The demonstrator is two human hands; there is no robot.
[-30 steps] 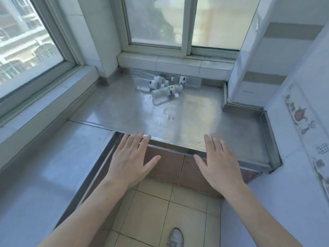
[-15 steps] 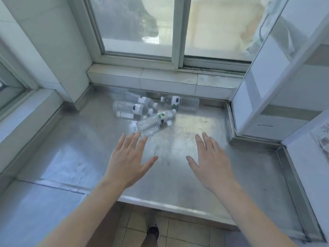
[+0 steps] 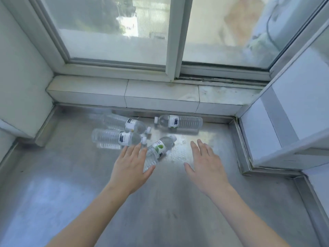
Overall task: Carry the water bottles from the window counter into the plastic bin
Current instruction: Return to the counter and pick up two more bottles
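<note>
Since a second ago both hands, the left hand [image 3: 130,165] and the right hand [image 3: 204,164], have come forward over the steel bench [image 3: 71,184] with fingers spread, holding nothing, almost at the green-label bottle [image 3: 159,148], so no bottle is picked up yet.

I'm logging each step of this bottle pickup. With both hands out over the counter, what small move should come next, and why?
Probably lower the left hand and curl it round the green-labelled bottle. That bottle lies nearest, partly under the straight fingers, and neither the left hand nor the right hand holds anything yet. The other bottles lie farther back by the window ledge.
</note>
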